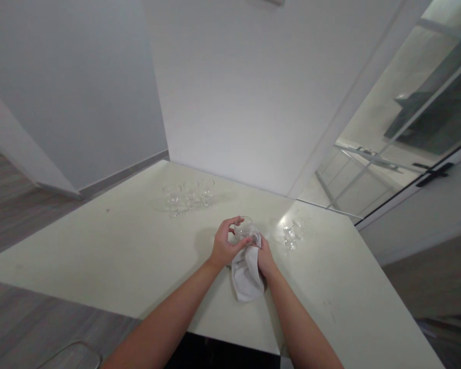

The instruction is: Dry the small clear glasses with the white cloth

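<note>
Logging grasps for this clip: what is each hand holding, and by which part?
The left hand grips a clear glass around its bowl. The right hand holds a white cloth bunched against the glass's lower part.

Three glasses (190, 197) stand at the rear left of the counter (100, 256); two more glasses (292, 236) stand right (nearer the wall).

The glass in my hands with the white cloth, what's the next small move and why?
Probably turn the glass a little in the left hand so the white cloth, bunched under the right hand, meets a fresh part. Only one side touches the cloth; most of it hangs loose.
</note>
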The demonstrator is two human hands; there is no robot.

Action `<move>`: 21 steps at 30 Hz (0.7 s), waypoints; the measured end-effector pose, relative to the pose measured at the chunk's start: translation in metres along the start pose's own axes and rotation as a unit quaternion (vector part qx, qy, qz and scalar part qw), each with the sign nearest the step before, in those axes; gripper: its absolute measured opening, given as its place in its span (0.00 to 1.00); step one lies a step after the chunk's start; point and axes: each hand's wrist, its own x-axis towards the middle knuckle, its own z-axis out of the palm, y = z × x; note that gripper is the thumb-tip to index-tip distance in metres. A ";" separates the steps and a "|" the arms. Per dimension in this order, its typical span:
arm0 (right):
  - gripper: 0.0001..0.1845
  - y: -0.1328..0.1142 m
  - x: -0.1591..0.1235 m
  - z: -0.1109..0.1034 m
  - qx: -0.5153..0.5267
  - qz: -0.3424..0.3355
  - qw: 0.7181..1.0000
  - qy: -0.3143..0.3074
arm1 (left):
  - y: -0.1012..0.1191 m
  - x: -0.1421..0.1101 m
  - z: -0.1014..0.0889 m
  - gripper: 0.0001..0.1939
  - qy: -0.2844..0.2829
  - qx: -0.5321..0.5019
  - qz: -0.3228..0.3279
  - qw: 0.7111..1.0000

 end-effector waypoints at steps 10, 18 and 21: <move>0.09 -0.004 0.001 0.001 -0.129 -0.041 0.990 -0.025 | -0.009 0.003 0.005 0.29 -0.009 -0.066 -0.046 0.997; 0.09 -0.001 0.000 0.000 -0.120 -0.020 0.993 -0.005 | -0.019 0.003 0.010 0.26 0.022 -0.189 -0.136 0.972; 0.14 0.005 0.002 -0.001 -0.027 0.003 0.999 0.041 | -0.017 0.003 0.011 0.25 0.032 -0.219 -0.153 0.963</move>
